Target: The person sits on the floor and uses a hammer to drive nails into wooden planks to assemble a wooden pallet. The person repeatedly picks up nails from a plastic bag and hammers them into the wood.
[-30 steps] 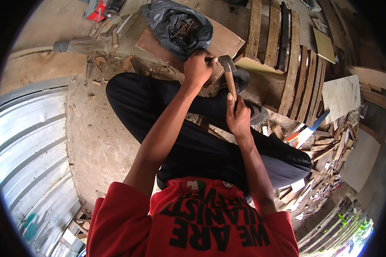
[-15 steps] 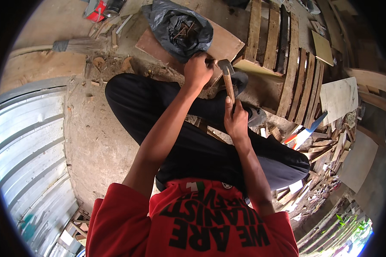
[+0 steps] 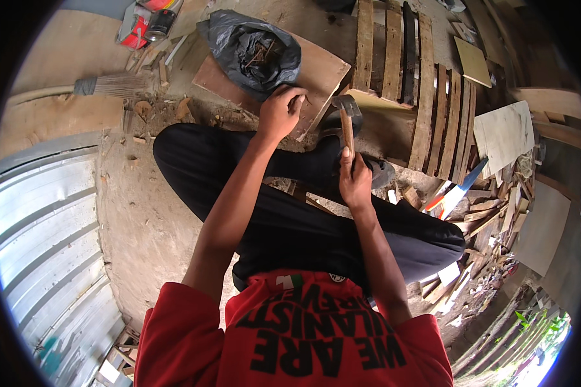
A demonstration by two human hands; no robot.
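Note:
My right hand (image 3: 356, 180) is wrapped round the wooden handle of a hammer (image 3: 347, 126), its dark metal head pointing away from me. To its left, my left hand (image 3: 281, 115) is closed, thumb and fingers drawn together above a brown wooden board (image 3: 326, 68). Whatever the fingers pinch is too small to make out. Just beyond that hand, a black plastic bag (image 3: 223, 48) lies open on the board. Thin rusty nails (image 3: 259, 55) lie in a heap inside it.
Slatted wooden pallets (image 3: 425, 97) stand at the right. A handsaw (image 3: 461, 187) rests near scattered wood offcuts (image 3: 487, 213). At the far left are a broom (image 3: 110, 86) and a dark can (image 3: 160, 24). Corrugated metal sheeting (image 3: 48, 219) lines the left side.
My left hand has turned, its fingers curling more tightly above the board. The hammer stays in my right hand, held slightly more upright. The whole view has shifted a little.

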